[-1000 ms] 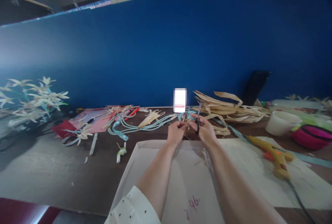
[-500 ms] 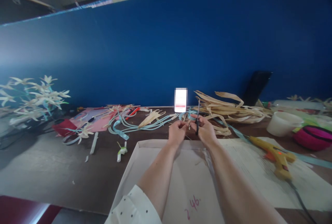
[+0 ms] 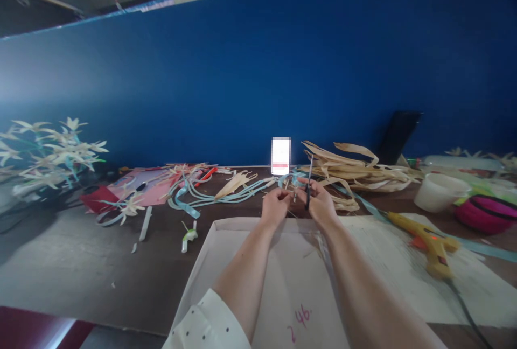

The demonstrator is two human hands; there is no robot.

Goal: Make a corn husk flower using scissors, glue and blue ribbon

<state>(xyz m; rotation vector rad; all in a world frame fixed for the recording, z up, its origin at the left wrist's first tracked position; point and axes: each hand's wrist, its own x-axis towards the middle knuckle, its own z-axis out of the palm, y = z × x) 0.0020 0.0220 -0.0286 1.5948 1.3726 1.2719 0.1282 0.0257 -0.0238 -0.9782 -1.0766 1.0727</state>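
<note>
Over the far edge of the white box lid (image 3: 299,279), my two hands work close together. My left hand (image 3: 276,206) is closed in a pinch, its fingertips on a small pale scrap too small to name. My right hand (image 3: 321,204) is closed around a slim tool with a dark handle and a pointed metal end (image 3: 309,182), which points up and away. The fingertips of both hands nearly meet. Just behind them lie a light blue ribbon (image 3: 298,178) and small pale bits.
Dried corn husks (image 3: 355,168) lie right, with a yellow glue gun (image 3: 434,244) on paper, a white cup (image 3: 440,193) and a magenta pouch (image 3: 487,213). Left are blue stems (image 3: 238,196), a husk flower (image 3: 131,206) and white flowers (image 3: 60,147). A lit phone (image 3: 280,155) stands behind.
The pointed tool in my right hand has tilted very slightly to the right. Both hands otherwise keep the same place and hold; the view has shifted a little.
</note>
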